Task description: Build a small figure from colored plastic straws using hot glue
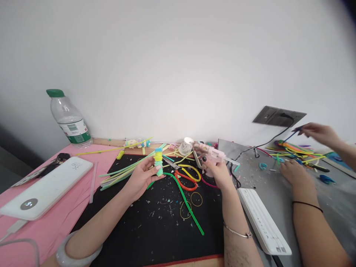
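Note:
My left hand (141, 177) pinches a small upright coil of pipe cleaner (158, 158), banded in blue, yellow and mint green. In my right hand (222, 173) is a pink hot glue gun (214, 154); its nozzle end points left, and a translucent stick juts out at the back. Between the hands lie scissors (185, 182) with red-orange handles and a yellow loop (194, 171). From below the coil a green pipe cleaner (185, 198) curves across the black mat (133, 230). I cannot tell whether it is joined to the coil.
Pale pipe cleaners (111, 181), a paper cup (186, 146) and rubber bands (197, 199) lie about. A bottle (71, 120) and white power bank (52, 185) stand left. At right, a co-worker's hands (297, 174) handle pipe cleaners beside a white power strip (263, 218).

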Tool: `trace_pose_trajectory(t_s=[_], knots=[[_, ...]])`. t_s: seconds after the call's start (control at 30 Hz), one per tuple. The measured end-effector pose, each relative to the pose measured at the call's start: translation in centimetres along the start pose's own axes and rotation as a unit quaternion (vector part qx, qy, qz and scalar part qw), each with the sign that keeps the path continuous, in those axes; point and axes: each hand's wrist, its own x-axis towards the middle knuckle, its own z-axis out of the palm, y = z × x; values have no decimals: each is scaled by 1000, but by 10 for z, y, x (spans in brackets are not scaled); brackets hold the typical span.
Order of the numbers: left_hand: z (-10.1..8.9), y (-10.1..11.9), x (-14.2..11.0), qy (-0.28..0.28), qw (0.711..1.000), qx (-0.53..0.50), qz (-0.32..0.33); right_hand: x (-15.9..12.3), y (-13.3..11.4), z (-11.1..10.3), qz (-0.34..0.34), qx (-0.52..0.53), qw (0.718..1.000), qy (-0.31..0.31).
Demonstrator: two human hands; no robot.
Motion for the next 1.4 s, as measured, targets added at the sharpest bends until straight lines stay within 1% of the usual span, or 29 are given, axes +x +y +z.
trace_pose_trajectory(t_s=[0.1, 0.17, 0.27, 0.37, 0.53, 0.63, 0.77, 0.9, 1.0, 1.17, 1.3, 1.4], knots=[[-1, -1, 0, -2, 1000, 1, -7, -7, -4, 17, 37, 17, 988, -149], [-1, 0, 0, -10, 1000, 0, -15, -12, -6, 27, 53, 0, 980, -194], [-1, 1, -1, -23, 999, -2, -27, -14, -6, 37, 55, -26, 974, -219], [0, 2, -2, -32, 999, -11, -32, -14, -3, 40, 51, -30, 974, -219], [2, 4, -2, -12, 999, -17, -35, -12, 4, 37, 49, 0, 983, -176], [1, 6, -1, -29, 999, -24, -38, -11, 7, 35, 48, 18, 986, -156], [-2, 6, 1, -49, 995, -66, -53, -10, 9, 34, 51, 21, 987, -150], [-3, 5, 3, -24, 994, -93, -52, -9, 10, 37, 63, 15, 986, -157], [-4, 4, 3, -9, 993, -102, -52, -10, 9, 39, 57, 7, 985, -165], [-5, 1, 3, -14, 996, -66, -56, -12, 6, 42, 53, -1, 985, -166], [-4, 0, 2, -23, 999, -15, -35, -13, 4, 44, 44, -16, 983, -179], [-3, 0, 2, -26, 999, -2, -29, -14, 4, 45, 48, -34, 980, -190]])
